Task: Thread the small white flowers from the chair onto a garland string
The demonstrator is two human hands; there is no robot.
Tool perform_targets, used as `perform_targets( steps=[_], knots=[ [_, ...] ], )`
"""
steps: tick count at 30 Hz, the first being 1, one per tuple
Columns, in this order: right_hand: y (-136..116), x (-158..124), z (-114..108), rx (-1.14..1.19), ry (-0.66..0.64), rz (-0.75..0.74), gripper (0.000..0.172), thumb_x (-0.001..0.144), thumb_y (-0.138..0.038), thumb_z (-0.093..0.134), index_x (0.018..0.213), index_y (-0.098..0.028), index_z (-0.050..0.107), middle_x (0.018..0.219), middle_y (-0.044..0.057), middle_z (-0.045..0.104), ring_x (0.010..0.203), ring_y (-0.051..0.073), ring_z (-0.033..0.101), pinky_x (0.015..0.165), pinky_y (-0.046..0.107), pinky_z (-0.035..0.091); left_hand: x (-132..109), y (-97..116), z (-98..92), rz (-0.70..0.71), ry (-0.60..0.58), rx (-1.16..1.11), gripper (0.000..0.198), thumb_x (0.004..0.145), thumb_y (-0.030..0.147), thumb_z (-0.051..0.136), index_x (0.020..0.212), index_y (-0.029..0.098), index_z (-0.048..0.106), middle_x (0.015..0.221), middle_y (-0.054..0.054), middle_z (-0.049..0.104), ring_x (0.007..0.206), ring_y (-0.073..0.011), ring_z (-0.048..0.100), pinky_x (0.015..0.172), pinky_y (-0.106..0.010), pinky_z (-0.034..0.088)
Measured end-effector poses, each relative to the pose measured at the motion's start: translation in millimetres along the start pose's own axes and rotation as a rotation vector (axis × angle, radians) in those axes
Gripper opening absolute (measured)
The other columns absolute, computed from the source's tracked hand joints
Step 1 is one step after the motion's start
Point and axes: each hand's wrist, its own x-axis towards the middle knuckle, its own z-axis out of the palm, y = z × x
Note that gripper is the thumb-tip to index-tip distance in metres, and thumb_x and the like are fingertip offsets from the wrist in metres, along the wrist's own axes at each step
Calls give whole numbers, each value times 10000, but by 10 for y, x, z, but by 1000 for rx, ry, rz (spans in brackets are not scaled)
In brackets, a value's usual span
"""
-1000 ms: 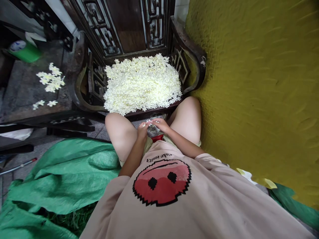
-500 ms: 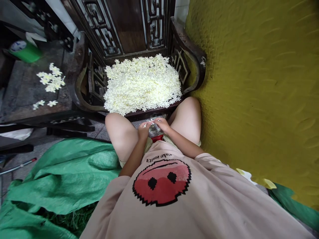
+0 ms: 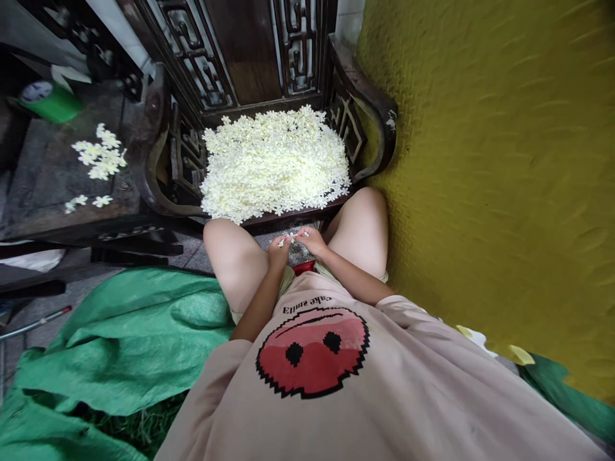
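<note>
My left hand (image 3: 277, 251) and my right hand (image 3: 314, 241) meet between my knees, fingertips pinched together on a small white flower (image 3: 289, 238). Below them a red container (image 3: 302, 265) sits in my lap, mostly hidden by my hands and shirt. Just beyond my knees, a big heap of white flowers (image 3: 273, 163) covers the seat of a dark carved wooden chair (image 3: 365, 96).
A dark side table (image 3: 48, 179) at the left carries a few loose white flowers (image 3: 98, 157) and a green tape roll (image 3: 48, 101). A green tarp (image 3: 115, 346) lies on the floor at the left. A yellow wall (image 3: 490, 160) runs close on the right.
My hands have shifted slightly within the same spot, fingers working on the small flower. Everything else stays as it was.
</note>
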Motion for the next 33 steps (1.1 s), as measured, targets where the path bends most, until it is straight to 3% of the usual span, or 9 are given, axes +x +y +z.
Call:
perform_targets(
  steps=[13,20,30,33],
  knots=[
    [22,34,-12,-31,-25,-70,279,555,-379,679,552,-180,484,528,-63,417,550,88,347,563,220,268,5,-25,-9,85,-39,-185,272,666,388,658,837,179,689,886,-51,687,877,-185,601,829,-295,430],
    [-27,17,-13,-65,-18,-100,268,571,-355,686,546,-179,485,542,-56,445,574,95,383,581,222,288,28,-74,7,-52,-32,-212,323,566,449,749,691,163,666,723,-36,658,745,-159,578,744,-277,418],
    [-52,1,-12,259,-195,222,397,507,-389,795,616,-184,473,483,-91,418,433,46,301,453,204,175,15,-20,-1,-151,-62,-345,426,564,546,730,672,149,617,503,40,455,507,-77,396,537,-229,305],
    [-52,9,-12,393,-267,279,428,509,-394,811,617,-187,453,481,-96,405,419,39,298,440,200,192,10,17,-7,-153,-72,-332,410,581,542,723,664,154,617,500,39,450,517,-84,416,539,-231,314]
  ],
)
